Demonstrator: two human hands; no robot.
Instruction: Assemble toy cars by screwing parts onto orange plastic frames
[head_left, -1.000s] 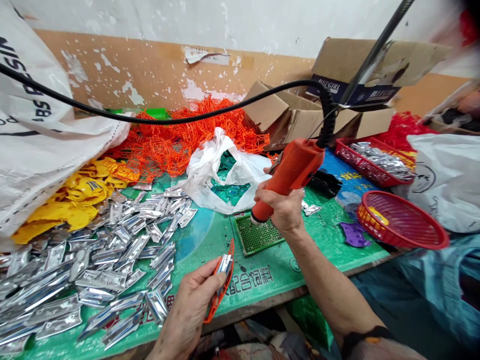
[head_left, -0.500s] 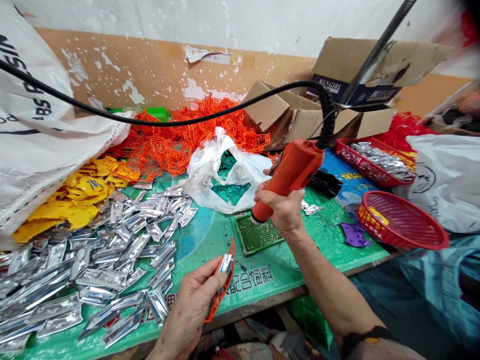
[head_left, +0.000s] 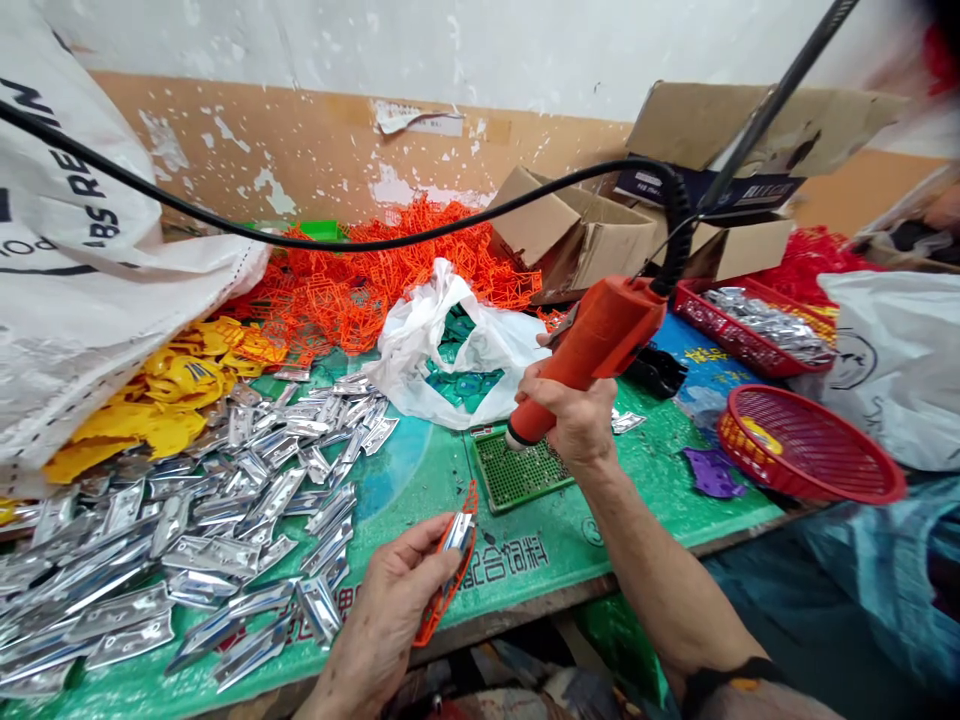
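My left hand (head_left: 401, 600) is closed on an orange plastic frame (head_left: 433, 618) with a shiny metal plate (head_left: 459, 530) pressed against it, near the front edge of the table. In my right hand (head_left: 583, 420) is an orange electric screwdriver (head_left: 592, 335), its body gripped with the fingers wrapped round. The screwdriver's nose points down and left over a green gridded screw tray (head_left: 517, 470), where small screws seem to sit in the holes. Whether the bit touches the tray I cannot tell. Left of my left hand lies a heap of metal plates (head_left: 247, 500).
Orange frames (head_left: 360, 290) are piled at the back, beside yellow parts (head_left: 165, 390). A white bag (head_left: 420, 350) of green pieces stands behind the tray. A black cable (head_left: 420, 236) arches overhead. Purple piece (head_left: 712, 472), red basket (head_left: 825, 460) and cardboard boxes (head_left: 611, 250) are at right.
The view has shifted slightly. My right hand and the screwdriver sit a little farther right over the tray. My left hand keeps the same hold on the frame and metal plate.
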